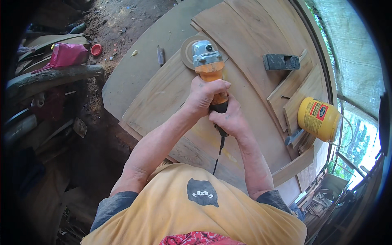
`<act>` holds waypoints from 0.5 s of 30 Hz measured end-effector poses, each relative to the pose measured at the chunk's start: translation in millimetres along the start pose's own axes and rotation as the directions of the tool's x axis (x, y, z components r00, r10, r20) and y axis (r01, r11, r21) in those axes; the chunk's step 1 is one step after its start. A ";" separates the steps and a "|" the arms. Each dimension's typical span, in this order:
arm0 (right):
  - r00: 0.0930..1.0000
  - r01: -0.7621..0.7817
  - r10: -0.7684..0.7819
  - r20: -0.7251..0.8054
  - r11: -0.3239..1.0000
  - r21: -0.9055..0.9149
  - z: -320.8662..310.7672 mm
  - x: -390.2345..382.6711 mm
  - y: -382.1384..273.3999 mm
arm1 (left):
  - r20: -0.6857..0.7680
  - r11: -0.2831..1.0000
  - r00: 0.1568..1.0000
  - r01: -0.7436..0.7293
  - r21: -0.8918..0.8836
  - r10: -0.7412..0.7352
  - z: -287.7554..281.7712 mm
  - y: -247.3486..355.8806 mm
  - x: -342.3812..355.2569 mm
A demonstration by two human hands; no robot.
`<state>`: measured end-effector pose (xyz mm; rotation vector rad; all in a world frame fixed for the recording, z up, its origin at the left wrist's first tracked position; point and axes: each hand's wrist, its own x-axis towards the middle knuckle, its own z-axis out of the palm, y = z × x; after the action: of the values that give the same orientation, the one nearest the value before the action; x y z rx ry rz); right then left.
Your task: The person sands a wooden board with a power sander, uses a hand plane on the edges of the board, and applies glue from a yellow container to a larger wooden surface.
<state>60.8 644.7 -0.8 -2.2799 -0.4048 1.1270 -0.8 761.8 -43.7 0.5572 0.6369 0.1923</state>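
Head camera view: both hands are wrapped tight around an orange and silver grinder [209, 61], near the upper middle of the frame. The left hand [201, 96] grips it close to its silver head, and the right hand [231, 117] grips the back end. Its round tan disc [186, 53] is over a wooden panel [157, 92]; I cannot tell if they touch. A black cord [221, 150] hangs down toward the yellow shirt [163, 204]. A dark block [271, 62] lies at the upper right, and a yellow tub [309, 126] lies tipped at the right.
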 end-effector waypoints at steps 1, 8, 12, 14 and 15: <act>1.000 -0.021 0.020 0.017 0.998 0.051 -2.2 -0.2 2.9 | 0.011 1.000 1.000 0.006 0.002 -0.006 1.5 -1.6 1.1; 0.999 -0.046 0.044 0.028 0.996 0.076 -9.1 -9.5 13.5 | -0.012 1.000 1.000 0.027 0.001 -0.027 6.3 -14.6 -0.8; 0.994 -0.093 0.083 0.068 0.984 0.153 -10.0 -11.8 12.2 | 0.017 0.999 0.999 0.047 0.004 -0.047 8.6 -17.7 -1.2; 0.992 -0.126 0.122 0.041 0.985 0.114 -10.7 -8.7 12.9 | 0.038 0.997 0.996 0.078 0.004 -0.078 9.3 -17.0 1.3; 0.995 -0.087 0.077 0.064 0.984 0.155 -12.1 -7.4 14.1 | 0.027 0.999 0.998 0.050 -0.012 -0.049 8.9 -15.6 2.4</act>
<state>66.4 625.6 1.3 -2.1473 -0.2366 1.2233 6.6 745.7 -47.6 0.5304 0.6227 0.1422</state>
